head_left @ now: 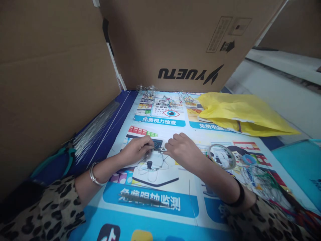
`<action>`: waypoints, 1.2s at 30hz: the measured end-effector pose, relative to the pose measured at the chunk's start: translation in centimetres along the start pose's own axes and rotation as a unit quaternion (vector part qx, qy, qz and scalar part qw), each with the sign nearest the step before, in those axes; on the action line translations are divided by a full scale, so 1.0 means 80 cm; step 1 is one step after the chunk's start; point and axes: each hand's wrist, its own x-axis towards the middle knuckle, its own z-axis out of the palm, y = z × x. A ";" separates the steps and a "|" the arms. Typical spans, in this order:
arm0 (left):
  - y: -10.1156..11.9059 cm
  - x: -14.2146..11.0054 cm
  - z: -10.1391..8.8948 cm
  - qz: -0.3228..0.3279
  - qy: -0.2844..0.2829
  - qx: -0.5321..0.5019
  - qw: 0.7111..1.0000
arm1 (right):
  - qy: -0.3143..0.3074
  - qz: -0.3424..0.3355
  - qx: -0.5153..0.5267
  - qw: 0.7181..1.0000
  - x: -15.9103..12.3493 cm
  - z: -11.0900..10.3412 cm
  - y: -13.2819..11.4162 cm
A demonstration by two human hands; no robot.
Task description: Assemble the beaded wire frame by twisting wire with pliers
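Near the middle of the table, my left hand (136, 149) is closed in a pinch on one end of a short twisted bundle of thin metal wire (158, 149). My right hand (185, 153) pinches the other end, fingers curled in. Just below the hands is a loose loop of thin wire (160, 166) with small beads along it; it seems joined to the bundle, but I cannot tell for sure. A small dark piece (149, 164) sits at the loop's left side. The fingertips hide part of the wire.
Straight wires (96, 129) and teal-handled pliers (67, 157) lie left. Cut wires (144, 199) lie in front. At right are a roll of clear tape (234, 160), tangled coloured wires (260, 184) and a yellow bag (240, 107). Cardboard (175, 40) walls the back and left.
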 end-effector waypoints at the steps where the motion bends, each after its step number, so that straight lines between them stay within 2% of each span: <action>1: 0.000 0.000 0.000 0.001 0.000 0.003 1.000 | 0.001 0.000 0.002 1.000 0.000 0.001 0.000; 6: 0.002 0.001 0.001 0.002 0.006 0.007 1.000 | 0.006 0.006 0.012 1.000 0.000 0.005 0.001; 10: 0.002 0.002 0.003 0.049 0.031 0.023 0.998 | 0.005 0.032 0.023 0.999 -0.007 0.005 0.005; 12: 0.002 0.002 0.005 0.066 0.034 0.027 0.997 | -0.004 0.052 0.022 0.998 -0.013 0.002 0.007; 17: 0.002 0.003 0.006 0.053 0.035 0.062 0.996 | -0.033 0.079 0.011 0.996 -0.034 -0.005 0.011; 21: -0.002 0.003 0.009 0.093 0.040 0.087 0.991 | -0.044 0.084 0.013 0.995 -0.045 -0.007 0.007; 28: -0.013 0.002 0.010 0.189 0.022 0.101 0.977 | -0.052 0.087 0.038 0.994 -0.043 -0.016 -0.007; 36: -0.004 0.001 0.007 0.208 0.030 0.107 0.972 | -0.061 0.090 0.033 0.994 -0.037 -0.018 -0.011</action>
